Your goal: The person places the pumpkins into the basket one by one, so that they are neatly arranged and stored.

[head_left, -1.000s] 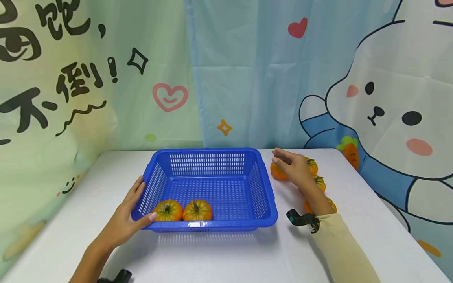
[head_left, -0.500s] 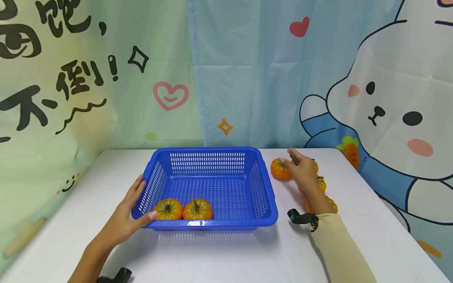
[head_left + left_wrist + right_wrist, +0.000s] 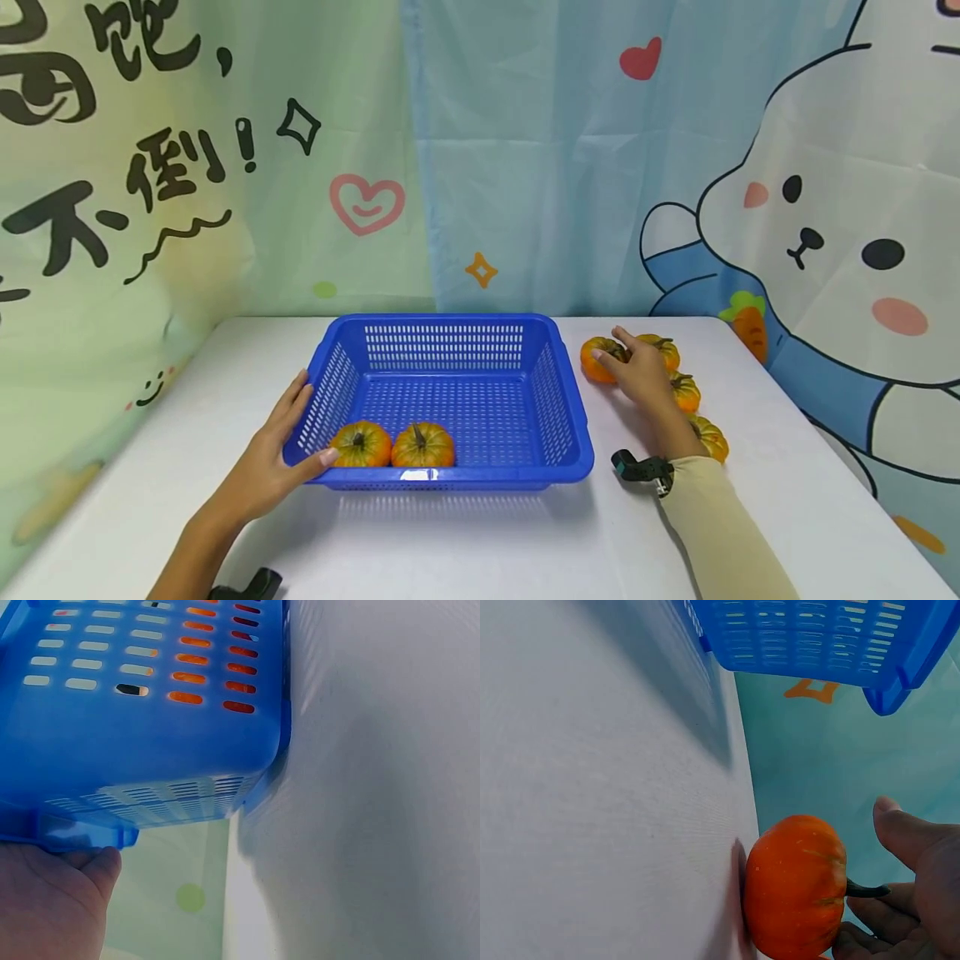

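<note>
A blue plastic basket (image 3: 480, 477) with slotted walls stands on the table, with two small orange-and-green pumpkins (image 3: 423, 446) inside at its front left. My left hand (image 3: 258, 471) holds the basket's left front corner, thumb over the front rim and fingers along the left side. Right of the basket, my right hand (image 3: 647, 377) is just above an orange pumpkin (image 3: 795, 889). In the right wrist view the thumb stands apart from this pumpkin and the other fingers lie near its stem; whether they touch it, I cannot tell.
Three more pumpkins stand in a line beyond my right hand: one at the back (image 3: 665, 350), one in the middle (image 3: 686, 393), one nearer (image 3: 710, 437), partly behind the forearm. A printed curtain (image 3: 510, 167) hangs behind the white table (image 3: 450, 550).
My right hand first moved rightward off the leftmost loose pumpkin, then lowered toward it with fingers closer in. My left hand stays on the basket. The head view shifted slightly.
</note>
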Demonstrator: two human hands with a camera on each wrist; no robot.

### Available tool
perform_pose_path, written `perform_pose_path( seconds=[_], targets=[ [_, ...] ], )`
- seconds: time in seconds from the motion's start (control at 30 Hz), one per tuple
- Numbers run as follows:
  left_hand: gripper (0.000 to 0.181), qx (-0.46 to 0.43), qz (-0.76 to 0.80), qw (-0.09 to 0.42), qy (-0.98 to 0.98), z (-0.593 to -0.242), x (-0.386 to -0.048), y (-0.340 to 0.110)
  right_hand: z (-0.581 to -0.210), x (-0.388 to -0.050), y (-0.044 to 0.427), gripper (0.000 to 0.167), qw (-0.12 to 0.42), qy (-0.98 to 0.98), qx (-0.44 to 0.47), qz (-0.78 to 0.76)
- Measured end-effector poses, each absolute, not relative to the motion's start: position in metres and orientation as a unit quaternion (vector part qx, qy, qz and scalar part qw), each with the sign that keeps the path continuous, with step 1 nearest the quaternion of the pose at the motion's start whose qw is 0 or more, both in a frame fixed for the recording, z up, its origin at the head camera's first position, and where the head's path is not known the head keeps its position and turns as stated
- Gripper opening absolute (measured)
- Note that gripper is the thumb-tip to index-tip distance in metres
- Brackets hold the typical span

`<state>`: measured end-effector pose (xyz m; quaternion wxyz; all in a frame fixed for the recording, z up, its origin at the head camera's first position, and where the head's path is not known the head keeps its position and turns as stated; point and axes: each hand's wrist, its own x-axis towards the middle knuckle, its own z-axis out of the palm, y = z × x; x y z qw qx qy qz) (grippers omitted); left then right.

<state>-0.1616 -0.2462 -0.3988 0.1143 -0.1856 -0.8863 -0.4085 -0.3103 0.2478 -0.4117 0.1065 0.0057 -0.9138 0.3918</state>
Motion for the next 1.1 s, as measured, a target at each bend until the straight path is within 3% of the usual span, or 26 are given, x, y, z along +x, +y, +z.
perform_pose_path(
  seconds=[0.37,0.5,0.8,1.1],
  targets=[
    [0.091,-0.181,-0.413,0.106,-0.886,-0.396,-0.159,-0.244,-0.421,-0.312,0.242,0.062,0.134,-0.897,0.076,0.413],
    [0.091,-0.181,-0.414,0.106,-0.886,-0.397,-0.159,-0.243,-0.424,-0.311,0.238,0.066,0.135,-0.894,0.073,0.421],
    [0.091,-0.181,-0.413,0.108,-0.886,-0.395,-0.160,-0.243,-0.432,-0.317,0.237,0.091,0.065,-0.889,0.008,0.454],
    [0.091,-0.179,-0.411,0.110,-0.887,-0.395,-0.159,-0.244,-0.435,-0.322,0.234,0.080,0.022,-0.885,0.024,0.464]
  ],
)
